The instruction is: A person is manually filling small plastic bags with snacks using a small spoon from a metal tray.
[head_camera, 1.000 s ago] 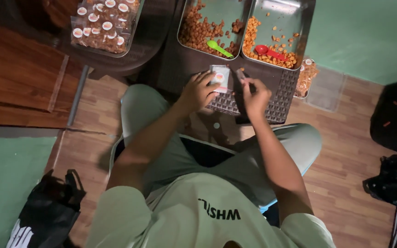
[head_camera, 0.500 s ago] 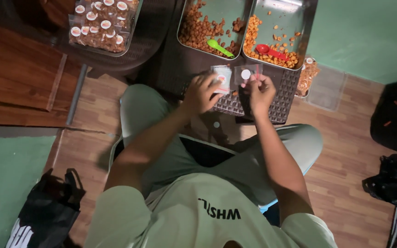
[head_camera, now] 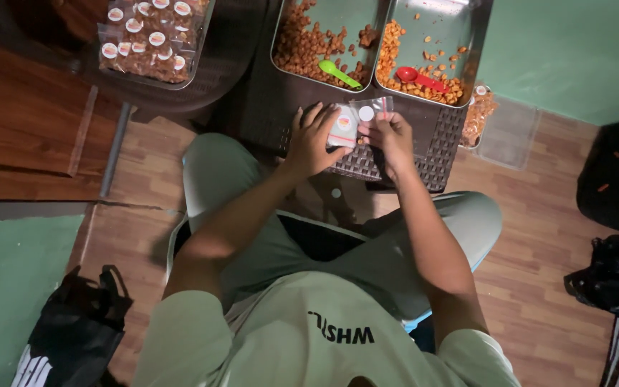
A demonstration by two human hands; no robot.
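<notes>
My left hand (head_camera: 312, 137) rests on a stack of small clear pouches (head_camera: 343, 125) with round stickers, lying on a dark woven stool (head_camera: 435, 147). My right hand (head_camera: 391, 137) pinches one clear pouch (head_camera: 368, 110) with a white round sticker and holds it up beside the stack. Just beyond, two metal trays hold snacks: the left tray (head_camera: 322, 39) has brown pieces and a green scoop (head_camera: 339, 72), the right tray (head_camera: 435, 44) has orange pieces and a red scoop (head_camera: 418, 77).
A tray of filled, stickered pouches (head_camera: 150, 37) sits at the upper left on a dark chair. More filled pouches (head_camera: 478, 115) lie in a clear container right of the stool. Black bags lie on the floor at the lower left (head_camera: 73, 333) and far right (head_camera: 610, 276).
My right hand has lifted a single pouch off the stack and drawn it closer to my left hand. My left hand has spread its fingers over the stack.
</notes>
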